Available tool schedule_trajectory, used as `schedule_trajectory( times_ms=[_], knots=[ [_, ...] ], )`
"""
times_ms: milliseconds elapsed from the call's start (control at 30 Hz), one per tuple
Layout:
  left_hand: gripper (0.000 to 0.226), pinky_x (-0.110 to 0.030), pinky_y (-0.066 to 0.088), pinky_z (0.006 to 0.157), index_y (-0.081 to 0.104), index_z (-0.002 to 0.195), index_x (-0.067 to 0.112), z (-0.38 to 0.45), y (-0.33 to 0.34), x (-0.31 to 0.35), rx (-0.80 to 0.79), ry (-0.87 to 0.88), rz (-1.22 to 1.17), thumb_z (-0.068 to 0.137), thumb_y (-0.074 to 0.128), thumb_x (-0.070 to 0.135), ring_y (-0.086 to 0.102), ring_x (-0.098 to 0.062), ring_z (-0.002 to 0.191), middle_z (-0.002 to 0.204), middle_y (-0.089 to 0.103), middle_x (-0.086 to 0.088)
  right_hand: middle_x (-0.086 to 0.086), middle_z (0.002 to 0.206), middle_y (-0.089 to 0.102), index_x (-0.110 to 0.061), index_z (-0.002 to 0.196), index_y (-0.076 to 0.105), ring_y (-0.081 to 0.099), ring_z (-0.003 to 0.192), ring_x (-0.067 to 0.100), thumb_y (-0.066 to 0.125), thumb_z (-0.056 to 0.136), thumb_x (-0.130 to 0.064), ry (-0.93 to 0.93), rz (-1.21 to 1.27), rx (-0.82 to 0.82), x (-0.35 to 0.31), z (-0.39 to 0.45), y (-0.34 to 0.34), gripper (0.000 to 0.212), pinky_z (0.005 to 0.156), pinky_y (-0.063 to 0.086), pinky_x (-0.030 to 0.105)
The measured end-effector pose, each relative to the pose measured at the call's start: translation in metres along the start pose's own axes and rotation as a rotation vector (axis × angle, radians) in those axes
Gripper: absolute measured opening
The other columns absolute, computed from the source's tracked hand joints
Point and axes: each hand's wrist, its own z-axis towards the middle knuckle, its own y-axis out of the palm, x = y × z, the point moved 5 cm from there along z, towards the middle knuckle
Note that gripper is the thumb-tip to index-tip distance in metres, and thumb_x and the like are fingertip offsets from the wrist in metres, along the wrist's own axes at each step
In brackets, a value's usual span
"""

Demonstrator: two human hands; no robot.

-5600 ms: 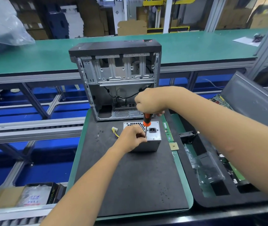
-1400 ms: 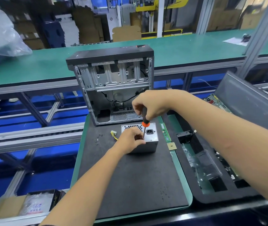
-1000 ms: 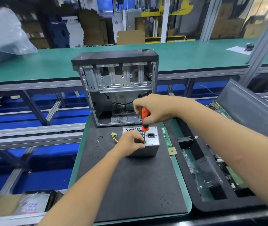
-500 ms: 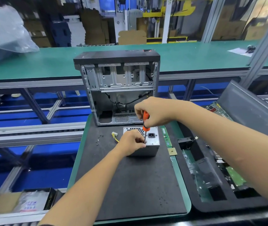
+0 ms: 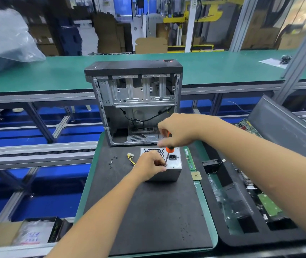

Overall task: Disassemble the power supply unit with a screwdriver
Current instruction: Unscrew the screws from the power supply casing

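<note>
A grey metal power supply unit (image 5: pixel 174 164) lies on the black mat (image 5: pixel 148 211), vent grille and socket facing up. My right hand (image 5: pixel 176 130) grips the orange-handled screwdriver (image 5: pixel 168 153) from above. Its shaft stands nearly upright, with the tip down at the unit's top face near the front edge. My left hand (image 5: pixel 151 164) rests on the unit's left part, fingers curled beside the shaft's tip. Whether the fingers pinch the shaft I cannot tell. A yellow-wired connector (image 5: pixel 130 158) sticks out at the unit's left.
An open, empty computer case (image 5: pixel 135 101) stands upright just behind the unit. Small dark screws (image 5: pixel 112 162) lie on the mat to the left. Memory sticks (image 5: pixel 189 159) and a chip (image 5: pixel 196 176) lie to the right. A black foam tray (image 5: pixel 241 211) with parts sits at the right.
Over the frames my right hand stays on top of the screwdriver with small shifts of grip. My left hand stays on the unit by the tip. The unit has not moved.
</note>
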Motion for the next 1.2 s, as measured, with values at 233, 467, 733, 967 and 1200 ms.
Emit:
schedule_trajectory(
  times_ms=[233,467,733,967,1200],
  knots=[
    [0.007,-0.016,0.04,0.063,0.074,0.075,0.012,0.0,-0.001,0.001,0.008,0.017,0.021,0.07,0.079,0.011,0.049,-0.007,0.065,0.076,0.056,0.004,-0.003,0.087,0.06,-0.02,0.094,0.053,0.052,0.076,0.014,0.057,0.087,-0.015,-0.126,0.013,0.087,-0.005,-0.002,-0.003,0.01,0.057,0.036,0.025],
    [0.008,-0.024,0.044,0.067,0.073,0.075,0.011,0.0,-0.002,0.003,0.006,0.023,0.017,0.07,0.079,0.01,0.053,-0.013,0.07,0.083,0.063,-0.006,-0.018,0.075,0.052,-0.021,0.092,0.058,0.05,0.072,0.005,0.069,0.08,-0.021,-0.131,0.086,0.164,0.0,-0.002,-0.002,0.016,0.057,0.038,0.021],
    [0.008,-0.035,0.048,0.074,0.072,0.072,0.011,-0.001,-0.002,0.004,-0.006,0.014,0.018,0.07,0.079,0.008,0.06,-0.022,0.078,0.084,0.064,-0.008,0.001,0.072,0.057,-0.017,0.073,0.05,0.054,0.062,0.016,0.038,0.094,-0.063,0.032,0.029,0.175,-0.001,0.002,0.0,0.052,0.052,0.038,0.03],
    [0.009,-0.028,0.045,0.071,0.071,0.073,0.01,0.0,-0.003,0.003,0.013,0.039,0.032,0.069,0.079,0.01,0.058,-0.018,0.077,0.082,0.065,-0.006,-0.01,0.081,0.055,-0.02,0.097,0.052,0.048,0.07,0.007,0.06,0.078,-0.008,-0.127,0.171,0.053,-0.01,-0.005,-0.003,0.024,0.056,0.037,0.023],
    [0.009,-0.025,0.043,0.068,0.072,0.075,0.013,0.001,-0.002,0.001,0.012,0.026,0.039,0.069,0.08,0.013,0.052,-0.011,0.07,0.08,0.062,-0.002,0.009,0.079,0.068,-0.008,0.09,0.058,0.063,0.053,0.018,0.035,0.099,-0.053,0.091,-0.083,0.025,0.004,0.001,0.001,0.051,0.047,0.034,0.027]
  ],
)
